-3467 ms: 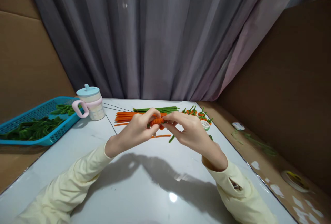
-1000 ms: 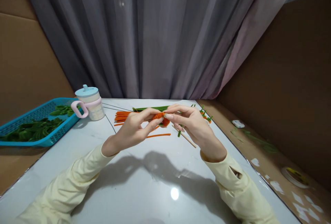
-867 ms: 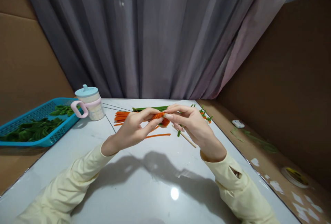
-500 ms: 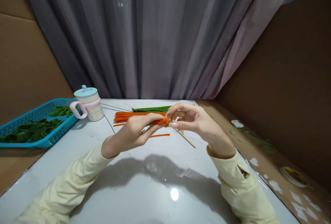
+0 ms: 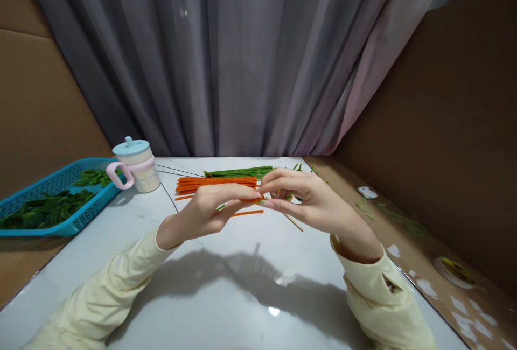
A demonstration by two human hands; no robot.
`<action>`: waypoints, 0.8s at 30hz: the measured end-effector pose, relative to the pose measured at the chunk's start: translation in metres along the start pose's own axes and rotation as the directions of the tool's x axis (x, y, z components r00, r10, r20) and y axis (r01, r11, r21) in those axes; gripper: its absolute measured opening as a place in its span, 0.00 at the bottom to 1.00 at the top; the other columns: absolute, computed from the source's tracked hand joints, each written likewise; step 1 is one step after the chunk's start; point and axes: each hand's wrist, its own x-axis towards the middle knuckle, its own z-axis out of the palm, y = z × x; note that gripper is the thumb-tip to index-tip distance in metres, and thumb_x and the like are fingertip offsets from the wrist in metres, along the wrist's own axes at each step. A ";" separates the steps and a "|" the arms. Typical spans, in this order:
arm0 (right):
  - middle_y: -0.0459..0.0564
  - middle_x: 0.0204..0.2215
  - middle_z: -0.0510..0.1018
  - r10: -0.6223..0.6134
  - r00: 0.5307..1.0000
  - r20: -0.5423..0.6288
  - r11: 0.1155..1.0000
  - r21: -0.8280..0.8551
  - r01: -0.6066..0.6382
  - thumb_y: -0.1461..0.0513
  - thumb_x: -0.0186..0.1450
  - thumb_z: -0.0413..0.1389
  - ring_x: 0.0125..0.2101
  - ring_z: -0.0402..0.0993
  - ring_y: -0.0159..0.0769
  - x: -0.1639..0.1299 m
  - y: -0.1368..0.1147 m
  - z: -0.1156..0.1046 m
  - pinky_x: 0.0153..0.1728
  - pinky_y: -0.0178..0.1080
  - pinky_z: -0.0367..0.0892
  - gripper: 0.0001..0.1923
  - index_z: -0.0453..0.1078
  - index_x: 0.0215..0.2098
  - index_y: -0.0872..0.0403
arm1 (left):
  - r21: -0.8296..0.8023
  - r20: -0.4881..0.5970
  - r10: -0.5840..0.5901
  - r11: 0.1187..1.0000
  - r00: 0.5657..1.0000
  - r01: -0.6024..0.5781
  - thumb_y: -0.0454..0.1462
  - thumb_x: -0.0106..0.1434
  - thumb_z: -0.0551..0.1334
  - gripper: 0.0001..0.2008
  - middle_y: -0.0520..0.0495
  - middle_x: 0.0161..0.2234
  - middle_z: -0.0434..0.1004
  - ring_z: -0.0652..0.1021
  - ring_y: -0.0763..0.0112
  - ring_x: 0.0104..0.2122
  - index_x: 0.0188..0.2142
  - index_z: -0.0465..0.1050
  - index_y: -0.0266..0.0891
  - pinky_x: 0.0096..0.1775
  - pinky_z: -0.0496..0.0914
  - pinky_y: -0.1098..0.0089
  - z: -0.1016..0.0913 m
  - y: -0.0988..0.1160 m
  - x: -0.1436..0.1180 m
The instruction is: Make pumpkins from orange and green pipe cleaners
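Over the middle of the white table (image 5: 226, 296), the left hand (image 5: 210, 210) and the right hand (image 5: 311, 199) are meeting fingertip to fingertip, pinching a small orange piece (image 5: 257, 199) that is mostly hidden between them. A wooden stick (image 5: 294, 223) is poking out below the right hand. Orange stems (image 5: 216, 182) and green stems (image 5: 238, 172) are lying near the far edge, a lidded cup (image 5: 135, 164) and a blue tray (image 5: 48, 199) sitting by the left edge.

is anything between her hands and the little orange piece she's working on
Nothing visible. The left hand and right hand meet fingertip to fingertip on the small orange piece, pinching it above the table. The orange stems lie behind, clear of the grip.
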 end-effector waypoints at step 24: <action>0.48 0.25 0.74 0.062 0.996 -0.071 0.966 -0.248 -0.077 0.66 0.66 0.53 0.24 0.65 0.28 -0.004 -0.002 -0.001 0.26 0.32 0.59 0.07 0.73 0.32 0.58 | -0.502 0.186 -0.742 0.492 0.645 0.711 0.38 0.59 0.66 0.11 0.43 0.36 0.83 0.82 0.62 0.34 0.40 0.77 0.36 0.31 0.76 0.70 -0.006 0.024 0.018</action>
